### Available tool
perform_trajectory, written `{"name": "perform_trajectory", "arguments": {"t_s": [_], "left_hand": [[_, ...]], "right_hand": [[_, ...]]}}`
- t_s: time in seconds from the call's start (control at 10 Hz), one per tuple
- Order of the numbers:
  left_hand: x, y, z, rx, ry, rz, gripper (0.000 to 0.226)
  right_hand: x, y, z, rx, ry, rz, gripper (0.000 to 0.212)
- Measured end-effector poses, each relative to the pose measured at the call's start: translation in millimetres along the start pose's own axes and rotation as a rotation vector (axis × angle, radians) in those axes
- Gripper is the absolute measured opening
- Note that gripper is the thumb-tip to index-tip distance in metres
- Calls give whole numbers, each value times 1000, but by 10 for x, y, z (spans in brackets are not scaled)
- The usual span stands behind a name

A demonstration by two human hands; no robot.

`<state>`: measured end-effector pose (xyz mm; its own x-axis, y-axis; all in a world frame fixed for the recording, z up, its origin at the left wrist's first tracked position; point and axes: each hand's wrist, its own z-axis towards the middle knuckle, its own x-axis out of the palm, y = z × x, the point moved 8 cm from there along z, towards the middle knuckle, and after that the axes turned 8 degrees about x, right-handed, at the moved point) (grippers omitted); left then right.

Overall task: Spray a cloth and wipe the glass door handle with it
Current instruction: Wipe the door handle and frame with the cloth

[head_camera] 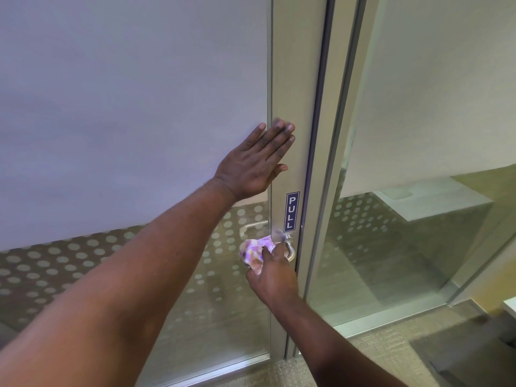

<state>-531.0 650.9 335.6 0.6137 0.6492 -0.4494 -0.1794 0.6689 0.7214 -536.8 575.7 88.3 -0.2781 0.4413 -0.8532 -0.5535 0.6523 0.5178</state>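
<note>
My right hand grips a crumpled pink and white cloth and presses it against the silver lever handle on the metal stile of the glass door. The cloth covers the handle's left part; its curved right end shows. My left hand lies flat with fingers spread on the door, across the glass edge and the stile above the handle. A blue PULL sticker sits just above the handle. No spray bottle is in view.
A fixed glass panel stands right of the door frame. Both panes are frosted above with dots lower down. Carpet lies below, and a dark object sits at the right edge near a white corner.
</note>
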Motion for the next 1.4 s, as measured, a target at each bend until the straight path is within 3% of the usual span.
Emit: {"name": "perform_trajectory", "arguments": {"t_s": [0.3, 0.5, 0.7, 0.9, 1.0, 1.1, 1.2, 1.3, 1.4], "left_hand": [[41, -7, -5, 3, 3, 0, 60], [8, 4, -5, 2, -10, 4, 59], [32, 7, -7, -2, 8, 2, 60], [25, -1, -10, -2, -2, 18, 62], [25, -8, -4, -1, -8, 23, 63], [29, -9, 0, 1, -14, 21, 62], [36, -3, -2, -2, -18, 17, 62], [38, -2, -8, 0, -31, 30, 62], [38, -5, -10, 0, -53, 35, 61]], "right_hand": [[-13, 310, -13, -223, -24, -196, 56], [38, 342, -132, -387, 27, -335, 56], [-34, 170, -301, -520, -34, -360, 54], [-96, -328, -226, -411, -88, -253, 47], [-215, -831, -30, -184, -117, -134, 42], [-348, -1222, 123, 92, -68, 184, 30], [-303, -1287, 176, 260, 1, 703, 10], [-83, -1150, 135, 391, 124, 1228, 12], [166, -927, 99, 443, 355, 1599, 18]]}}
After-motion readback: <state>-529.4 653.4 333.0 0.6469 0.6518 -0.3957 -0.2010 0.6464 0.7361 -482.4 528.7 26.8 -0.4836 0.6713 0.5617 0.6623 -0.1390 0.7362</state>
